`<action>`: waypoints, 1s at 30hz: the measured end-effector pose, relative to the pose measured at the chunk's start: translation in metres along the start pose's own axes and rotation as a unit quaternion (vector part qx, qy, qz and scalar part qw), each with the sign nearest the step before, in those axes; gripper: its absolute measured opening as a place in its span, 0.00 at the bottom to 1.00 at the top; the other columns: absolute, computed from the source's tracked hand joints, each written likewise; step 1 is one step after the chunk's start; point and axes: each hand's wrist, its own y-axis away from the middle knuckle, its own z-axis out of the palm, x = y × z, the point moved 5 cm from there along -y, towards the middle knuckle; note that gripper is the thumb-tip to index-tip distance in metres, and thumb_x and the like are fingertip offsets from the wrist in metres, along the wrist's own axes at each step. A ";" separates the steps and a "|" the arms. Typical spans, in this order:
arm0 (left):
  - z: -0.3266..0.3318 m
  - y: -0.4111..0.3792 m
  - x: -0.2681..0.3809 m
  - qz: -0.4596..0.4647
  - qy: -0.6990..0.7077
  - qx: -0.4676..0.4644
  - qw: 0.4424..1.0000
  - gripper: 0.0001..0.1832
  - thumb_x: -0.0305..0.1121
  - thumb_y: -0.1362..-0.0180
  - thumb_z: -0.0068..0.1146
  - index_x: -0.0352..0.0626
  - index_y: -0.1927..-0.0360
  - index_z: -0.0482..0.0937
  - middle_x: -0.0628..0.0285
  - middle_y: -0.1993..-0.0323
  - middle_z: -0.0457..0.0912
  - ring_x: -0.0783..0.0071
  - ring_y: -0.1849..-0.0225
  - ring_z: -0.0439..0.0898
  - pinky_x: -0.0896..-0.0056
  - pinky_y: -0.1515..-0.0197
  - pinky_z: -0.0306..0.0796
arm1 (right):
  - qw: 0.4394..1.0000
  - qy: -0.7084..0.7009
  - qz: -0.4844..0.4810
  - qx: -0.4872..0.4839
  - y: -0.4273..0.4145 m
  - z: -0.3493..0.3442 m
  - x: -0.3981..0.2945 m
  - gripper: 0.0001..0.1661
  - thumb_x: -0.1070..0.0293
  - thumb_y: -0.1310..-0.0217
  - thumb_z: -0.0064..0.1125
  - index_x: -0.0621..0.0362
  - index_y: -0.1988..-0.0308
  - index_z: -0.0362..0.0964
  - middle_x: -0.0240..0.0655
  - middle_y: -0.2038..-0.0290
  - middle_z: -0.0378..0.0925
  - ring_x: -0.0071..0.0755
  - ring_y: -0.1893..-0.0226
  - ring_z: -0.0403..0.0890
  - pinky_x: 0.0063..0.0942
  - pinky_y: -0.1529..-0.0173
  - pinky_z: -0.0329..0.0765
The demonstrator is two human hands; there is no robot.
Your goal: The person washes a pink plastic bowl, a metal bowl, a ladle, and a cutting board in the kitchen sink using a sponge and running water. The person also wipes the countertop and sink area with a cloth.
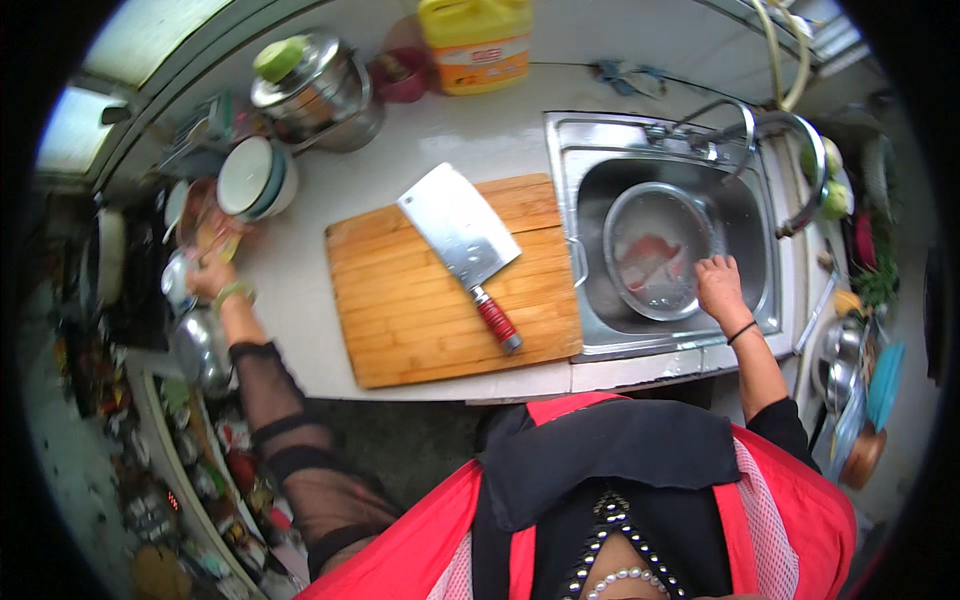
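Observation:
My left hand [211, 277], a green bangle at its wrist, reaches to the counter's left end. It is against a small white bowl [178, 282]; blur hides whether the fingers hold it. My right hand [718, 289] has its fingers curled over the right rim of a metal basin [624, 296] in the steel sink [754, 300]. Water and pieces of reddish raw meat [649, 259] are in the basin. Between my hands, a cleaver [461, 229] with a red handle lies across a wooden cutting board [405, 300], its blade tip past the far edge.
Stacked bowls [246, 176], a lidded steel pot [322, 94] and a yellow jug [480, 52] stand along the back. A curved faucet [814, 169] arches over the sink's right side. A metal bowl [201, 349] sits at the left edge, and steel bowls [841, 341] are far right.

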 end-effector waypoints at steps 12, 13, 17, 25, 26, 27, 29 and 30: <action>-0.065 0.125 0.187 -0.624 0.577 -0.066 0.524 0.19 0.49 0.51 0.38 0.56 0.59 0.71 0.63 0.64 0.73 0.71 0.74 0.70 0.67 0.69 0.68 | 0.497 -0.703 -0.501 -0.088 0.026 -0.214 -0.251 0.27 0.62 0.44 0.54 0.60 0.47 0.59 0.40 0.51 0.67 0.31 0.63 0.74 0.27 0.56 0.73; -0.065 0.129 0.187 -0.631 0.583 -0.049 0.509 0.19 0.49 0.51 0.38 0.56 0.59 0.72 0.64 0.65 0.74 0.71 0.75 0.70 0.68 0.69 0.68 | 0.460 -0.731 -0.496 -0.096 0.030 -0.223 -0.253 0.24 0.64 0.44 0.54 0.60 0.49 0.61 0.39 0.52 0.68 0.30 0.62 0.74 0.26 0.56 0.72; -0.082 0.151 0.200 -0.734 0.559 0.069 0.380 0.18 0.51 0.50 0.37 0.54 0.64 0.72 0.65 0.73 0.72 0.71 0.78 0.69 0.70 0.71 0.65 | 0.404 -0.766 -0.478 -0.148 0.043 -0.222 -0.253 0.10 0.69 0.45 0.51 0.62 0.62 0.68 0.35 0.68 0.74 0.25 0.67 0.73 0.23 0.60 0.71; -0.151 0.166 0.235 -0.685 0.532 0.084 0.490 0.17 0.46 0.48 0.35 0.46 0.65 0.71 0.63 0.76 0.73 0.71 0.79 0.71 0.71 0.77 0.68 | 0.466 -0.638 -0.612 -0.023 0.084 -0.225 -0.240 0.12 0.69 0.50 0.52 0.66 0.65 0.68 0.42 0.72 0.76 0.34 0.71 0.76 0.35 0.64 0.72; -0.169 0.167 0.249 -0.661 0.544 0.072 0.511 0.17 0.45 0.48 0.35 0.45 0.65 0.70 0.62 0.76 0.73 0.71 0.80 0.71 0.72 0.78 0.67 | 0.410 -0.666 -0.620 -0.062 0.084 -0.226 -0.240 0.14 0.68 0.49 0.52 0.66 0.63 0.68 0.41 0.71 0.77 0.33 0.71 0.76 0.33 0.65 0.73; -0.185 0.167 0.273 -0.636 0.558 0.054 0.530 0.17 0.44 0.47 0.35 0.44 0.65 0.70 0.62 0.76 0.73 0.72 0.81 0.70 0.72 0.79 0.67 | 0.356 -0.691 -0.623 -0.095 0.081 -0.228 -0.237 0.15 0.67 0.48 0.53 0.67 0.62 0.69 0.40 0.70 0.77 0.31 0.71 0.76 0.32 0.65 0.73; -0.210 0.164 0.308 -0.582 0.585 0.025 0.564 0.16 0.43 0.46 0.35 0.43 0.65 0.69 0.61 0.77 0.73 0.72 0.83 0.69 0.74 0.80 0.66 | 0.328 -0.695 -0.602 -0.219 0.075 -0.221 -0.245 0.17 0.63 0.45 0.54 0.66 0.60 0.69 0.37 0.70 0.77 0.25 0.72 0.76 0.26 0.67 0.73; -0.212 0.164 0.308 -0.570 0.587 0.020 0.575 0.15 0.42 0.46 0.36 0.42 0.65 0.69 0.61 0.77 0.73 0.72 0.83 0.70 0.74 0.80 0.66 | 0.334 -0.692 -0.593 -0.240 0.076 -0.227 -0.240 0.17 0.62 0.44 0.55 0.65 0.61 0.69 0.36 0.71 0.76 0.24 0.72 0.75 0.25 0.67 0.73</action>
